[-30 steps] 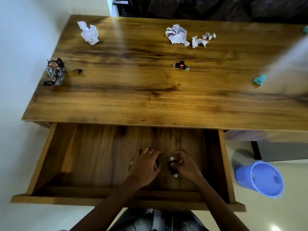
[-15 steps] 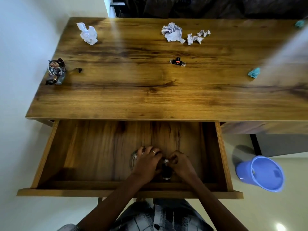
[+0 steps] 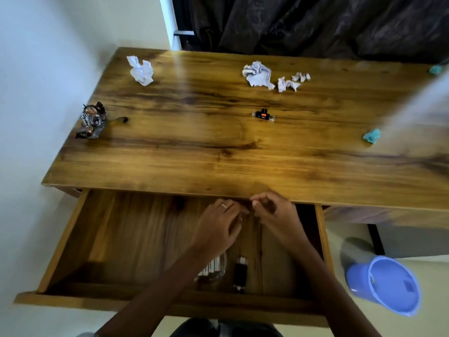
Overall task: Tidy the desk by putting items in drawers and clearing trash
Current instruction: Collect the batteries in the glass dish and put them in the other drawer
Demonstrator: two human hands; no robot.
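The wooden drawer [image 3: 63, 242] stands pulled out under the desk [image 3: 218, 152]. Near its front lie a small black gadget [image 3: 240, 274] and a clear item with white stripes [image 3: 213, 268], partly hidden by my left forearm. My left hand [image 3: 218, 226] hovers over the drawer with relaxed fingers and holds nothing. Beside it, near the desk's front edge, my right hand [image 3: 275, 215] has loosely curled fingers and nothing visible in them. On the desk lie crumpled white papers [image 3: 142, 72] [image 3: 257, 74], a black and orange gadget [image 3: 263, 115] and a teal scrap [image 3: 371, 136].
A shiny dark wrapper [image 3: 91, 120] sits at the desk's left edge with a small dark bit [image 3: 125, 119] beside it. Smaller paper scraps [image 3: 289, 83] lie at the back, and another teal scrap [image 3: 436, 69] far right. A blue bin [image 3: 388, 285] stands on the floor to the right.
Both hands let go of the black gadget and the clear item near the drawer's front, then rose toward the desk's front edge. The camera tilted up.
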